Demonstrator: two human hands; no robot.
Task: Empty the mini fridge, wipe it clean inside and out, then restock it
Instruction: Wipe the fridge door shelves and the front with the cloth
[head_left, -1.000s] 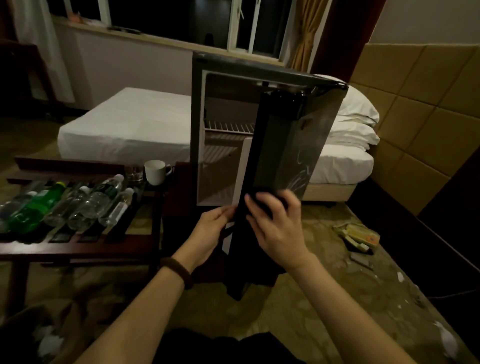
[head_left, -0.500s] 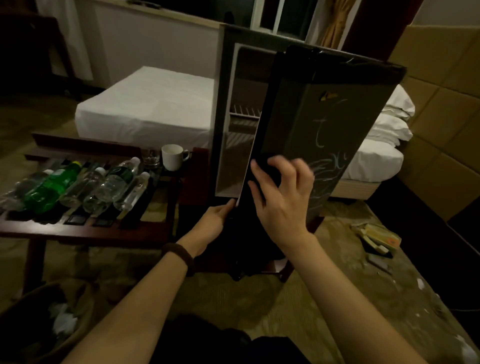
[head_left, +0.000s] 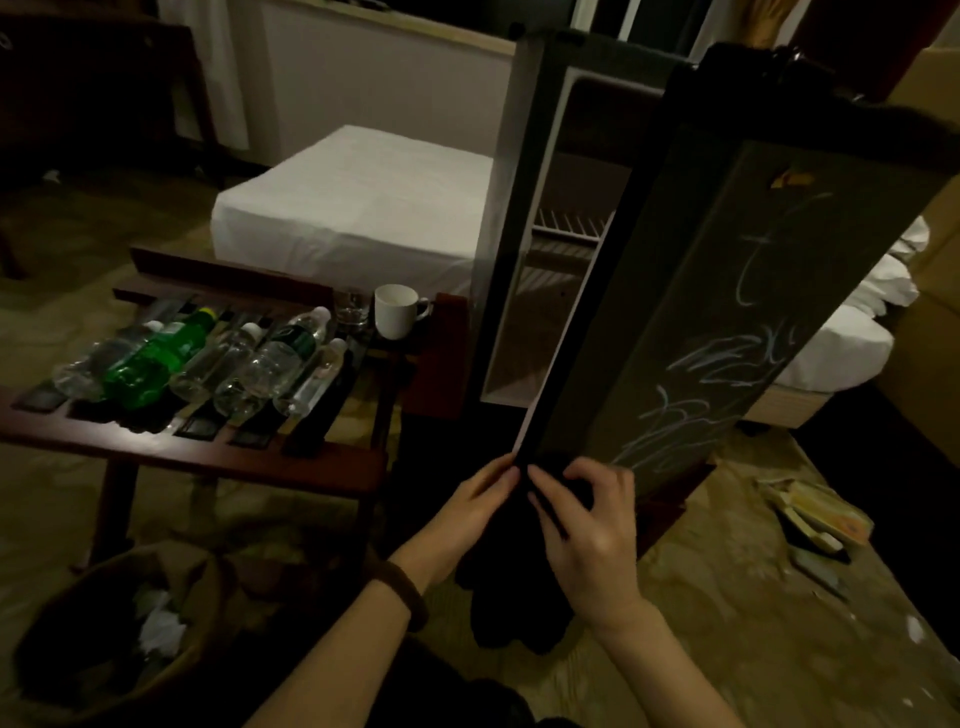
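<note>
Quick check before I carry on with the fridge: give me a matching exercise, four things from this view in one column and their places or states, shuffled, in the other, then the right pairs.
Things:
1. green plastic bottle
2. white ceramic mug
3. dark wiping cloth
4. crumpled white paper

Places or states:
A. inside the brown waste bin
B. lying flat among clear bottles on the slatted wooden rack
C. pressed to the lower edge of the black fridge door by the right hand
D. standing upright beside a small glass

Pairs: 1-B, 2-D, 3-C, 4-A
</note>
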